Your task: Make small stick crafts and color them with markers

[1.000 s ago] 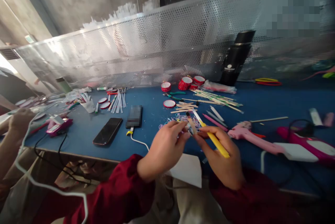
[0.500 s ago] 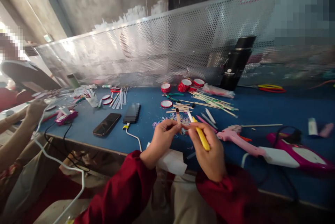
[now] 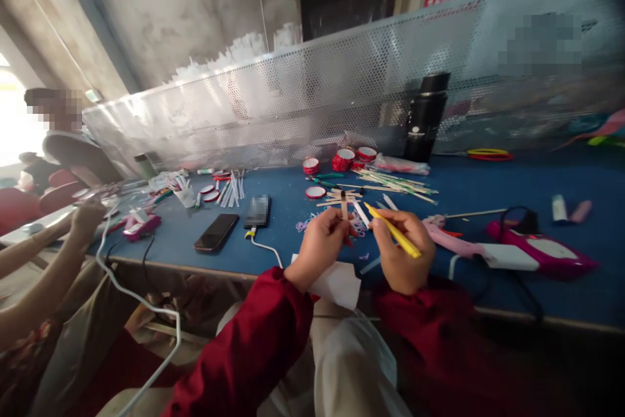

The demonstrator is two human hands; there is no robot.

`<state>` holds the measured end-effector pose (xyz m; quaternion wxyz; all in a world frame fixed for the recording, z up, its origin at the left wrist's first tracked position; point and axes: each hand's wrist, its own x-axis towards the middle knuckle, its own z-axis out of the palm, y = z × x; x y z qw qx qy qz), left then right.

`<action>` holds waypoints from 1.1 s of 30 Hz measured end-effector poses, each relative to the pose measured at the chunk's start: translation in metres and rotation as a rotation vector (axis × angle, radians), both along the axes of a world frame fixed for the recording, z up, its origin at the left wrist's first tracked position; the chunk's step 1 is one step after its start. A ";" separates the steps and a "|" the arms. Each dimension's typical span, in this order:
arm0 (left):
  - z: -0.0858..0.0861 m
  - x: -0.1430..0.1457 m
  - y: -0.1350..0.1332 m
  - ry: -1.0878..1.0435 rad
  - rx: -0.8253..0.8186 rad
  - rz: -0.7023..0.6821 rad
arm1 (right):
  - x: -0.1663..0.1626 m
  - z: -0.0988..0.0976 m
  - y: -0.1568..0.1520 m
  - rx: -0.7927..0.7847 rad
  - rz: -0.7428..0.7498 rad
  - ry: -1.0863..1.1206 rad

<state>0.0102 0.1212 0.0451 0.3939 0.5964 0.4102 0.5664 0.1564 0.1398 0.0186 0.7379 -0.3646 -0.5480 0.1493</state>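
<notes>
My left hand [image 3: 323,241] pinches a small wooden craft stick [image 3: 344,207] upright; its top end is black. Fingers cover the lower part of the stick. My right hand [image 3: 406,254] grips a yellow marker [image 3: 395,233], slanted with its narrow end up and to the left. A small gap separates the marker from the craft stick. Behind the hands, a white pen-like stick [image 3: 360,214] lies beside a heap of small pale purple and pink loops [image 3: 306,220]. More craft sticks [image 3: 332,198] lie just beyond.
On the blue table [image 3: 278,186] are a phone [image 3: 216,232], a cabled black device [image 3: 257,211], red-edged tape rolls [image 3: 344,158], thin sticks [image 3: 395,181] and a pink glue gun [image 3: 454,239]. A black bottle [image 3: 426,119] stands by the perforated screen [image 3: 273,95]. Another person's arms [image 3: 53,241] are at left.
My right hand has drawn away to the right from my left hand, and the yellow marker leans over more. My left hand still holds the craft stick. The whole view has shifted slightly.
</notes>
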 end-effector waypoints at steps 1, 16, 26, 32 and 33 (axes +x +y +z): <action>0.004 -0.001 -0.002 0.046 0.033 0.024 | -0.001 0.003 0.001 0.006 -0.021 -0.020; -0.011 -0.008 0.017 0.066 -0.160 -0.096 | -0.013 0.000 0.015 0.227 -0.095 -0.291; -0.011 -0.013 0.013 0.061 -0.113 -0.102 | -0.012 -0.005 0.012 0.214 -0.084 -0.183; -0.007 -0.012 0.010 0.030 -0.116 -0.105 | -0.011 -0.001 0.007 0.196 -0.067 -0.266; -0.007 -0.011 0.009 0.029 -0.113 -0.106 | -0.012 0.000 0.006 0.192 -0.065 -0.288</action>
